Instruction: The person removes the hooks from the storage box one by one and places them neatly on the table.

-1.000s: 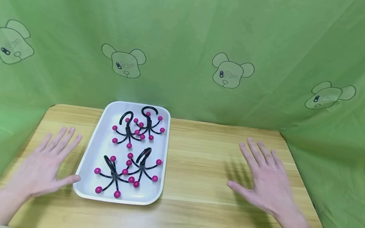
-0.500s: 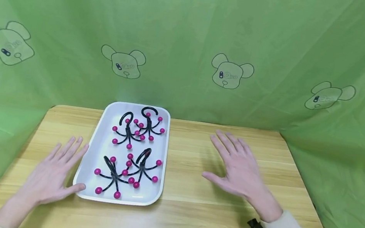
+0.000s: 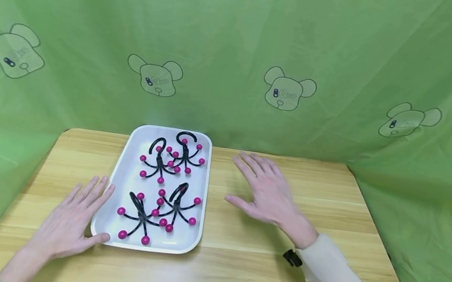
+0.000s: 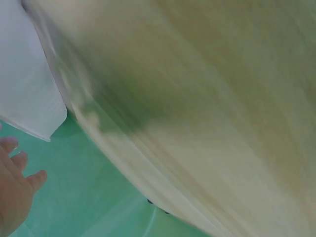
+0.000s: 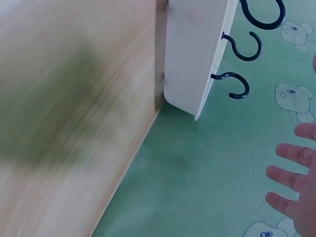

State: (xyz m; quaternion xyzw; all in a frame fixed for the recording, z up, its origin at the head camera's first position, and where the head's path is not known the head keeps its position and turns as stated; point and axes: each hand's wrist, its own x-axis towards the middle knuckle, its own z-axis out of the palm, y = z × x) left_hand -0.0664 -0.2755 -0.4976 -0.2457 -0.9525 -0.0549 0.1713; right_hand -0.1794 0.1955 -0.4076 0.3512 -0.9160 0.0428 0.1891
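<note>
A white tray (image 3: 125,180) lies on the table, left of the middle in the head view. In it stand several black hooks with splayed arms tipped by pink balls, among them a front-left hook (image 3: 142,217) and a back-right hook (image 3: 185,154). My left hand (image 3: 68,225) is spread at the tray's left side, its thumb over the front-left corner. To the tray's right, my right hand (image 3: 268,192) is held over the table, fingers extended, nothing in it. The right wrist view shows the tray's side wall (image 5: 195,54) with curved hook tops (image 5: 244,49) rising above it.
The wooden table (image 3: 241,278) reaches back to a green curtain (image 3: 240,42) printed with mouse heads, which also hangs at both sides. A small black piece (image 3: 293,258) sits at the right sleeve (image 3: 333,272).
My right hand has moved left over the table toward the tray. My left hand has shifted slightly right and nearer, closer to the tray's corner. Tray and hooks have stayed in place.
</note>
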